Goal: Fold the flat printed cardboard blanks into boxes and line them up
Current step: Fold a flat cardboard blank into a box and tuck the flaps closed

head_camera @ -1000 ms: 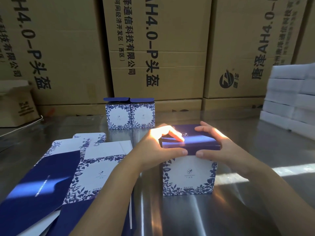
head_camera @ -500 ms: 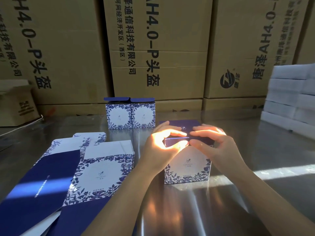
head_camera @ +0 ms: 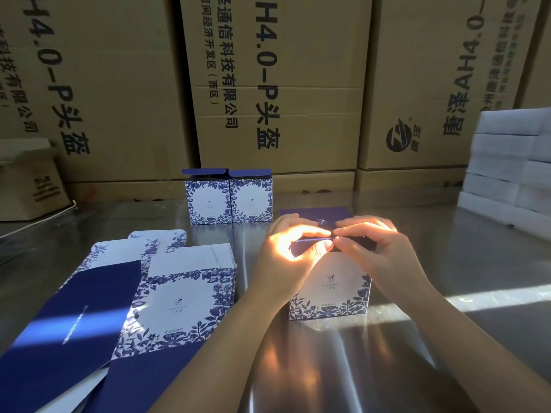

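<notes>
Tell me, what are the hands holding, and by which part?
The left hand and right hand both pinch the box by the front edge of its dark blue lid, at the top.

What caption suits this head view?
Left hand and right hand pinch the navy lid of a floral box; two folded boxes behind, flat blanks beside.
</notes>
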Demonstrator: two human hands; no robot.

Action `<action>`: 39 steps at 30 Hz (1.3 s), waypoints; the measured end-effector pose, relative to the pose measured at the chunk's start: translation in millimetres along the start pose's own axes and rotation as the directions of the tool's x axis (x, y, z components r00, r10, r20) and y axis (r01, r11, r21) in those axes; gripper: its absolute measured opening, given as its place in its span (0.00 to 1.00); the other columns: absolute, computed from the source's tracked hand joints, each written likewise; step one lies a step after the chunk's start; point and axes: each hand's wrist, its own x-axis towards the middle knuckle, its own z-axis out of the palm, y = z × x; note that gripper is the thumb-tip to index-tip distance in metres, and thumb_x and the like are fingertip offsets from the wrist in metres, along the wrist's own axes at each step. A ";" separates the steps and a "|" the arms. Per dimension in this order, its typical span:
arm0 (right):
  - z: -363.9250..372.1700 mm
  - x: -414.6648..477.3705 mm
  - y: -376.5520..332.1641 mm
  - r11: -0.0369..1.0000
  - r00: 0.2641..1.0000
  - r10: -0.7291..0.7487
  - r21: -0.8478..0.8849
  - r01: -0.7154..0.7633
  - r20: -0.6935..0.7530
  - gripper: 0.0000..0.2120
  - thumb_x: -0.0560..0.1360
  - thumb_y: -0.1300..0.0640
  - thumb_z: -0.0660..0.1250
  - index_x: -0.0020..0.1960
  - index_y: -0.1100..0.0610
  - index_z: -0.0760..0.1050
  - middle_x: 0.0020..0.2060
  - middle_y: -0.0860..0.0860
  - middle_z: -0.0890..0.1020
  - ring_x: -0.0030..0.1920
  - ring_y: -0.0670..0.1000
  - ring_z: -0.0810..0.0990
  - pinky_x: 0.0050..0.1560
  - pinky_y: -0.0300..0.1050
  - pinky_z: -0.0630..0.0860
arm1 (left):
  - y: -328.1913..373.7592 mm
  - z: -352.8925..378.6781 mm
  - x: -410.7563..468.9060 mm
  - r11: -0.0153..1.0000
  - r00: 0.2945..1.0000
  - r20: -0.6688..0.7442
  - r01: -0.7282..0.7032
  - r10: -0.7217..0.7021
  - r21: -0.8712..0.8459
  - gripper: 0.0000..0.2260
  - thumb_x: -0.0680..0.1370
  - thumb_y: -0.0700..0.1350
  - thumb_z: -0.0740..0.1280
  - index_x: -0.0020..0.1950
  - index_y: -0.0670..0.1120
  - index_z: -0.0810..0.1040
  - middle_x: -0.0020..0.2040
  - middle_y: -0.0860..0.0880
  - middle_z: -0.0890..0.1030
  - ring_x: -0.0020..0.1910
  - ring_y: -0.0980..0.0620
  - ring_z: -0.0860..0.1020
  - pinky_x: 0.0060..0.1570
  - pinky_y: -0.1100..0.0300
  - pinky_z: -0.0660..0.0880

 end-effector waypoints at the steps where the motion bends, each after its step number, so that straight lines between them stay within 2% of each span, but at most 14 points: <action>1: -0.5 -0.1 -0.4 1.000 1.000 -0.007 -0.008 0.007 0.007 0.11 0.70 0.59 0.74 0.41 0.42 0.82 0.45 0.35 0.82 0.58 0.40 0.73 0.56 0.29 0.67 | 0.3 0.7 0.0 1.000 1.000 -0.010 -0.004 0.004 -0.001 0.10 0.72 0.42 0.73 0.41 0.58 0.80 0.46 0.57 0.79 0.54 0.59 0.75 0.58 0.64 0.69; 4: -1.6 -0.8 -2.1 0.999 0.999 -0.034 -0.027 0.034 0.015 0.10 0.70 0.60 0.73 0.43 0.43 0.82 0.45 0.37 0.83 0.57 0.39 0.75 0.56 0.31 0.68 | 0.8 3.1 -0.4 1.000 0.999 -0.047 -0.017 0.018 0.026 0.09 0.72 0.42 0.73 0.42 0.57 0.81 0.46 0.58 0.78 0.53 0.56 0.76 0.57 0.60 0.71; 7: 0.1 -2.0 -3.6 0.998 0.999 -0.049 -0.042 0.049 -0.005 0.09 0.71 0.60 0.72 0.43 0.46 0.83 0.44 0.38 0.84 0.55 0.39 0.76 0.56 0.34 0.70 | 0.1 5.8 -0.6 0.990 0.994 -0.074 -0.073 0.083 0.123 0.04 0.72 0.42 0.73 0.44 0.51 0.83 0.45 0.58 0.78 0.51 0.53 0.76 0.56 0.52 0.72; 12: 2.5 -1.9 -4.5 0.997 0.999 -0.045 -0.055 0.045 -0.011 0.13 0.72 0.60 0.71 0.40 0.41 0.81 0.42 0.36 0.83 0.55 0.39 0.76 0.55 0.33 0.69 | 0.5 6.5 0.5 0.977 0.994 -0.057 -0.081 0.094 0.199 0.02 0.73 0.43 0.72 0.44 0.49 0.83 0.43 0.61 0.77 0.51 0.52 0.76 0.56 0.48 0.71; 15: 1.7 -1.0 -4.2 0.997 0.998 -0.058 -0.060 0.058 -0.002 0.13 0.72 0.60 0.71 0.40 0.40 0.80 0.43 0.34 0.83 0.54 0.40 0.76 0.55 0.34 0.70 | 0.7 5.3 1.3 0.976 0.992 -0.047 -0.103 0.114 0.189 0.02 0.73 0.43 0.72 0.44 0.48 0.83 0.42 0.61 0.77 0.49 0.54 0.77 0.55 0.50 0.72; 19: -4.4 0.8 -2.1 1.000 0.999 -0.004 0.024 0.003 0.048 0.11 0.70 0.59 0.73 0.42 0.42 0.82 0.44 0.37 0.84 0.55 0.41 0.78 0.58 0.40 0.71 | 2.2 -0.6 3.5 0.999 1.000 -0.003 -0.011 0.011 0.043 0.04 0.71 0.39 0.74 0.43 0.48 0.84 0.43 0.59 0.80 0.45 0.62 0.79 0.49 0.64 0.76; 21: -9.8 1.3 -1.0 0.999 0.997 0.008 0.046 -0.012 0.078 0.11 0.69 0.60 0.74 0.43 0.43 0.82 0.45 0.38 0.84 0.55 0.40 0.79 0.57 0.37 0.72 | 1.6 -6.1 4.6 1.000 0.999 0.030 0.027 -0.027 -0.003 0.06 0.70 0.39 0.75 0.43 0.49 0.85 0.42 0.60 0.82 0.44 0.64 0.79 0.46 0.69 0.75; 23: -13.3 1.6 0.6 0.999 0.996 0.016 0.042 -0.020 0.093 0.11 0.69 0.59 0.74 0.44 0.42 0.82 0.46 0.38 0.84 0.54 0.38 0.79 0.55 0.29 0.71 | 0.7 -10.2 5.2 0.999 0.998 0.051 0.037 -0.037 0.005 0.06 0.70 0.40 0.75 0.44 0.51 0.84 0.42 0.59 0.82 0.44 0.65 0.79 0.45 0.71 0.74; 29: -11.9 2.9 2.5 0.996 0.997 0.044 0.072 -0.049 0.066 0.10 0.69 0.60 0.75 0.42 0.45 0.83 0.44 0.39 0.85 0.52 0.37 0.80 0.49 0.24 0.70 | 1.1 -6.5 2.9 1.000 1.000 -0.009 0.003 -0.003 0.028 0.04 0.71 0.41 0.74 0.44 0.47 0.85 0.41 0.58 0.82 0.42 0.65 0.79 0.42 0.74 0.72; 35: -11.7 4.3 3.7 0.995 0.998 0.023 0.094 -0.028 0.057 0.13 0.69 0.60 0.75 0.40 0.42 0.83 0.43 0.37 0.84 0.50 0.36 0.80 0.48 0.23 0.70 | -0.2 -5.9 4.0 1.000 1.000 -0.008 -0.001 0.001 0.004 0.03 0.71 0.40 0.74 0.43 0.47 0.85 0.40 0.58 0.82 0.40 0.65 0.79 0.40 0.74 0.71; 39: -15.3 5.4 9.1 0.994 0.994 0.034 0.101 -0.045 0.108 0.12 0.69 0.56 0.75 0.43 0.37 0.83 0.46 0.36 0.84 0.54 0.36 0.79 0.46 0.26 0.73 | -0.1 -13.7 4.4 0.999 0.998 0.063 0.027 -0.028 0.017 0.08 0.71 0.44 0.74 0.42 0.58 0.82 0.42 0.61 0.83 0.39 0.66 0.79 0.39 0.71 0.73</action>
